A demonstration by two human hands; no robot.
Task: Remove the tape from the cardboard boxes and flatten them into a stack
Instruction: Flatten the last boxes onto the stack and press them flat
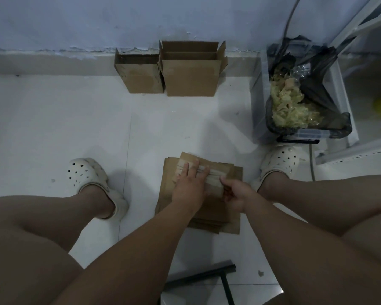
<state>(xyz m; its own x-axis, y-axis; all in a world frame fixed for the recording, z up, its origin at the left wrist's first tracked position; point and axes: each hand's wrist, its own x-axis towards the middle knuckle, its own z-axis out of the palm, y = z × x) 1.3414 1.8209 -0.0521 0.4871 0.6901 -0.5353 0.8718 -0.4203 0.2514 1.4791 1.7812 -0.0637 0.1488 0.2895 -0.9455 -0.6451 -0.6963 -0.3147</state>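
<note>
White tiled floor between your feet is carrying the stack of flattened brown cardboard boxes [168,190], probably light, stiff sheets. Your left hand [190,183], fingers straight, is pressing the top sheet down. Your right hand [235,193] is pinching the pale, thin tape strip [215,176] at its end, likely the best hold.

Ahead of the left hand [190,183] and right hand [235,192], bare white tiled floor [174,124] runs to a small open brown cardboard box [141,78] and a larger open box [191,78] at the wall. A clear plastic bin with black liner [304,133] blocks ahead-right, and a white perforated clog [279,161] sits just right of the hands.
</note>
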